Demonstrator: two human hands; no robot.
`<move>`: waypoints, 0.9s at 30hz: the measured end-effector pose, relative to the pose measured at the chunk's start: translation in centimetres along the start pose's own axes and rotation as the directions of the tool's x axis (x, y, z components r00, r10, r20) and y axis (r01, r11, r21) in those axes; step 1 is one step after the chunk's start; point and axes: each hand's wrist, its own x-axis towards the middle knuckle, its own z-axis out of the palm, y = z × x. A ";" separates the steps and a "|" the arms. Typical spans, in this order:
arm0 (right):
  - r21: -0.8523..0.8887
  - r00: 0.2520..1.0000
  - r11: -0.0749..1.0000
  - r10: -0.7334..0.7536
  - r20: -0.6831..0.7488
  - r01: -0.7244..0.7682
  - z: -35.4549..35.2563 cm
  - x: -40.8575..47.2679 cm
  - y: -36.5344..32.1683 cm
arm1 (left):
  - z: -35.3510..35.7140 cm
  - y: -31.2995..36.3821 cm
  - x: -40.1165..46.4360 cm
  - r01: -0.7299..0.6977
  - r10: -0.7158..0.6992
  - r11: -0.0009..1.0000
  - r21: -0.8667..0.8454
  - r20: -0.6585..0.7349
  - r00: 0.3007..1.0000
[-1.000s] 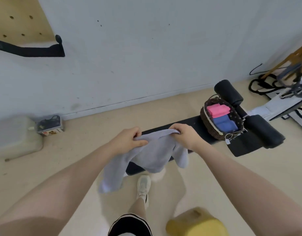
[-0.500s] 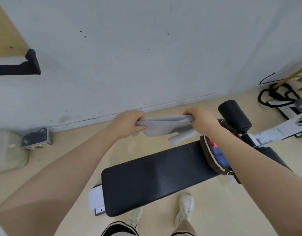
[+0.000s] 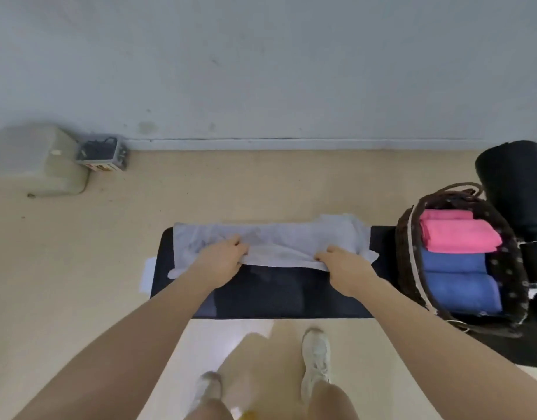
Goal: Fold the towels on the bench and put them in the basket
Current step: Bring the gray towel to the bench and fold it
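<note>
The pale grey towel [image 3: 270,241] lies spread along the far part of the black bench [image 3: 279,295], and the left hand [image 3: 221,262] and right hand [image 3: 343,268] each pinch its near edge with curled fingers, probably to stretch it flat for the first fold. Beside it at the bench's right end, the basket [image 3: 408,256] already holds folded pink towels [image 3: 458,234] and blue towels [image 3: 458,280]. Half a second ago the towel hung bunched in the air between both hands; now it rests on the bench.

The print on the small box [image 3: 105,167] is unreadable.
</note>
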 end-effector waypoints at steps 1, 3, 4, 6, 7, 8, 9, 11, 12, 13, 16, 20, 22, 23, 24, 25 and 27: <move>-0.006 1.000 1.000 -0.011 0.003 0.011 2.1 0.5 0.5 | 2.4 0.0 0.3 0.000 0.000 1.000 0.015 0.027 1.000; -0.007 0.998 0.998 -0.061 0.011 0.061 6.1 1.8 1.3 | 7.0 -0.2 1.1 -0.026 0.024 0.999 0.025 0.083 0.996; -0.002 0.996 0.996 -0.088 0.021 0.089 8.1 2.5 1.7 | 9.1 -0.3 1.5 -0.043 0.042 0.999 0.010 0.093 0.995; 0.021 0.992 0.992 -0.124 -0.021 0.125 11.5 4.2 2.3 | 12.7 -0.5 2.0 -0.086 0.092 0.994 -0.074 0.078 0.993; 0.038 0.987 0.991 -0.120 -0.108 0.125 12.8 5.0 2.5 | 14.0 -0.4 2.1 -0.100 0.108 0.987 -0.126 0.056 0.993; 0.046 0.969 0.992 -0.102 -0.225 0.115 13.9 5.7 2.6 | 15.0 -0.3 2.1 -0.109 0.111 0.980 -0.167 0.006 0.994; 0.043 0.941 0.994 -0.084 -0.329 0.104 14.8 6.3 2.6 | 15.8 -0.3 2.0 -0.107 0.097 0.976 -0.189 -0.061 0.993; 0.032 0.888 0.994 -0.082 -0.453 0.108 15.7 7.0 2.8 | 16.8 -0.2 1.6 -0.088 0.055 0.980 -0.181 -0.179 0.982; 0.027 0.867 0.992 -0.094 -0.489 0.123 15.9 6.9 2.9 | 17.2 -0.1 1.2 -0.075 0.039 0.984 -0.162 -0.218 0.975; 0.021 0.852 0.989 -0.114 -0.511 0.145 16.0 6.5 2.9 | 17.5 0.1 0.7 -0.062 0.023 0.987 -0.148 -0.254 0.967; -0.002 0.857 0.985 -0.151 -0.492 0.173 15.8 3.3 2.5 | 18.1 1.0 -1.7 -0.023 -0.044 0.979 -0.203 -0.322 0.946; -0.180 0.899 0.972 -0.212 -0.384 0.152 16.6 -0.2 2.3 | 19.9 2.9 -4.5 0.070 -0.108 0.988 -0.136 -0.298 0.948; -0.231 0.912 0.962 -0.222 -0.345 0.147 17.3 -1.1 2.3 | 20.7 4.0 -5.4 0.115 -0.133 0.990 -0.078 -0.285 0.949; -0.239 0.921 0.960 -0.219 -0.323 0.145 17.7 -1.4 2.3 | 21.1 4.4 -5.8 0.129 -0.141 0.990 -0.059 -0.281 0.949; -0.243 0.931 0.960 -0.210 -0.297 0.139 18.1 -1.7 2.4 | 21.6 4.7 -6.1 0.139 -0.147 0.989 -0.048 -0.269 0.952; -0.245 0.941 0.960 -0.202 -0.270 0.136 18.5 -1.8 2.4 | 22.0 4.9 -6.3 0.147 -0.153 0.988 -0.044 -0.243 0.958; -0.215 0.960 0.966 -0.190 -0.205 0.145 18.9 -1.8 2.2 | 22.6 4.6 -6.6 0.151 -0.159 0.987 -0.056 -0.170 0.973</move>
